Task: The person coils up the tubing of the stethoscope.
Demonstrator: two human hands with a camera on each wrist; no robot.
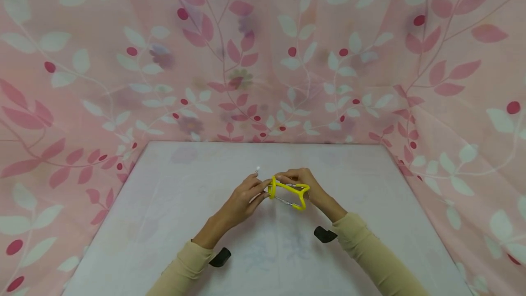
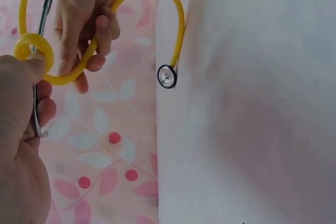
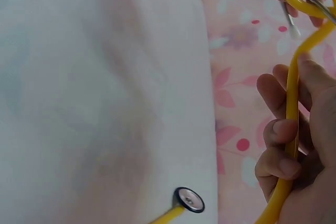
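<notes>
Both hands hold a yellow stethoscope (image 1: 283,187) up over the table. My left hand (image 1: 242,200) grips its metal ear tubes, the thumb against a loop of yellow tubing (image 2: 38,43) wound round them. A pale ear tip (image 2: 43,134) pokes out below those fingers. In my right hand (image 1: 302,179) the fingers curl round the tubing (image 3: 292,119), seen close in the right wrist view. From that hand the tube arches over and hangs down to the round chest piece (image 2: 167,76), which has a dark rim. The head view hides the chest piece.
A white-covered table (image 1: 172,241) spreads beneath the hands. Pink leaf-patterned cloth (image 1: 263,58) stands behind it and along both sides. Dark wrist-worn devices jut out by the left cuff (image 1: 220,257) and the right cuff (image 1: 324,235).
</notes>
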